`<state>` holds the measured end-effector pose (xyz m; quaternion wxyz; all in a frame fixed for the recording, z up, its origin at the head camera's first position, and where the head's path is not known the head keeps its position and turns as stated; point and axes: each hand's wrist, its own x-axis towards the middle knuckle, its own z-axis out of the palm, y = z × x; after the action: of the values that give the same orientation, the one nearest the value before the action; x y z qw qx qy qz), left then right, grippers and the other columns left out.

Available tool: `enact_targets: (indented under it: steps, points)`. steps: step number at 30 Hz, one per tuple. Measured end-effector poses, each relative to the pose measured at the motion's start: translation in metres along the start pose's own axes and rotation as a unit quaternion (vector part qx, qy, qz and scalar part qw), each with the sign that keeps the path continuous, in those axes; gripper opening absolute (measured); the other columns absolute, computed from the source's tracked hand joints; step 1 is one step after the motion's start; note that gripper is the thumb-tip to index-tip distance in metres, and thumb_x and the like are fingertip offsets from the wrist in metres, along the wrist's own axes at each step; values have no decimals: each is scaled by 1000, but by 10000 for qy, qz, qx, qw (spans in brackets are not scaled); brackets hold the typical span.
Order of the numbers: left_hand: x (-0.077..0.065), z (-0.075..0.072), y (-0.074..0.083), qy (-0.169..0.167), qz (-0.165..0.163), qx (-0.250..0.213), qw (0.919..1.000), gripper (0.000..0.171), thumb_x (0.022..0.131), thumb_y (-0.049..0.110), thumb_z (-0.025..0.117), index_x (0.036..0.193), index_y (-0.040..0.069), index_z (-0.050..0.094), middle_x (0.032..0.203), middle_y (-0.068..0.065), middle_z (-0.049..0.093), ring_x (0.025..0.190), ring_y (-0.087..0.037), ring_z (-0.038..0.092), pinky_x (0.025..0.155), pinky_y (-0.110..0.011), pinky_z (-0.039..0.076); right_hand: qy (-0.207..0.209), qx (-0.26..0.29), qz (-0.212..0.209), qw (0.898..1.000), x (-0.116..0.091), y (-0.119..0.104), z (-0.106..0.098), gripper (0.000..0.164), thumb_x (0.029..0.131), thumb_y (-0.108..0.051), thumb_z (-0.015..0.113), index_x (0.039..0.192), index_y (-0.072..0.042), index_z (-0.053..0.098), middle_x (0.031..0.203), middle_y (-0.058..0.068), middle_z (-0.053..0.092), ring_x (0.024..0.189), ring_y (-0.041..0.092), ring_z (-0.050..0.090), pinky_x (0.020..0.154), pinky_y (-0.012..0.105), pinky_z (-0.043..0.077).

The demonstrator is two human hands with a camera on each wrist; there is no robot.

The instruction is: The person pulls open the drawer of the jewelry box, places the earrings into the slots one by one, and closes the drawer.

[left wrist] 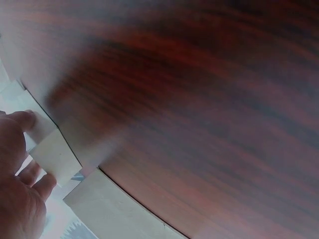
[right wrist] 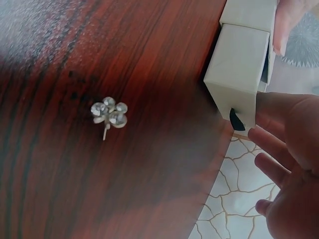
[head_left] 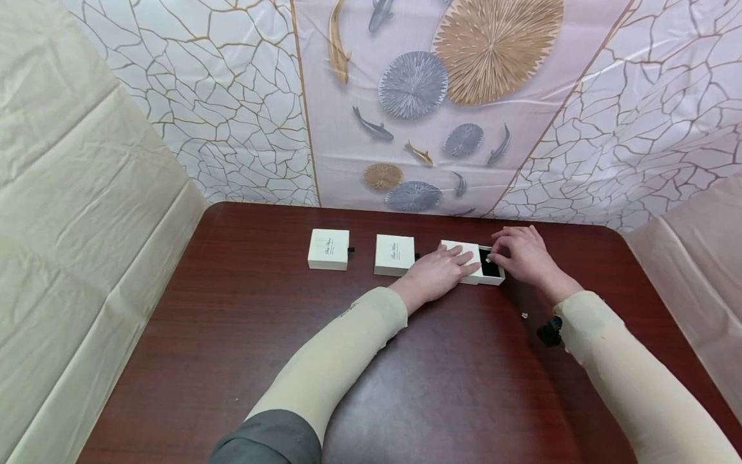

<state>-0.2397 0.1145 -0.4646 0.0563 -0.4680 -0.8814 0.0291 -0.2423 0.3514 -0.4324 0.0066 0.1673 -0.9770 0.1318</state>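
At the right end of the row, a small white box has its drawer pulled out to the right, showing a black insert. My left hand rests on the box's sleeve, fingers spread. My right hand reaches over the drawer, thumb and index finger pinching a tiny shiny earring at the insert. The grip itself is hidden in the right wrist view, where fingers wrap past the drawer's end. Another earring, a clover-like cluster of clear stones on a thin post, lies on the table.
Two more white boxes with printed lids, one at the left and one in the middle, stand along the back of the dark red-brown table. A patterned cloth hangs behind it. A small black device sits by my right cuff.
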Motion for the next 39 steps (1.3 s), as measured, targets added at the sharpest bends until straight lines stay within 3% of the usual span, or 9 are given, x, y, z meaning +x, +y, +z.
enact_targets:
  steps: [9, 17, 27, 39]
  points:
    - [1, 1, 0, 15, 16, 10, 10000, 51, 115, 15, 43, 163, 31, 48, 168, 2, 44, 156, -23, 40, 124, -46, 40, 79, -75, -10, 9999, 0, 0, 2, 10, 98, -12, 76, 91, -6, 77, 138, 26, 65, 141, 52, 43, 122, 78, 15]
    - [0, 0, -1, 27, 11, -77, 10000, 50, 115, 15, 44, 162, 30, 49, 168, 1, 45, 156, -23, 41, 124, -46, 40, 395, 18, -203, 9990, -6, -5, -6, 6, 96, -10, 76, 94, -5, 77, 134, 26, 67, 139, 52, 45, 120, 79, 17]
    - [1, 0, 0, 17, -1, -168, 9999, 51, 115, 13, 44, 162, 30, 49, 168, 0, 45, 156, -24, 40, 125, -47, 38, 901, 131, -528, 9944, -26, -5, -16, 6, 91, -7, 81, 88, -8, 76, 128, 26, 70, 136, 52, 50, 120, 79, 19]
    - [0, -2, 2, -88, -57, -208, 9997, 50, 116, 14, 43, 163, 31, 48, 169, 2, 43, 157, -23, 39, 126, -47, 36, 918, -54, -552, 9942, -53, -2, -14, 11, 87, -11, 85, 82, -10, 76, 124, 27, 71, 131, 54, 52, 115, 79, 24]
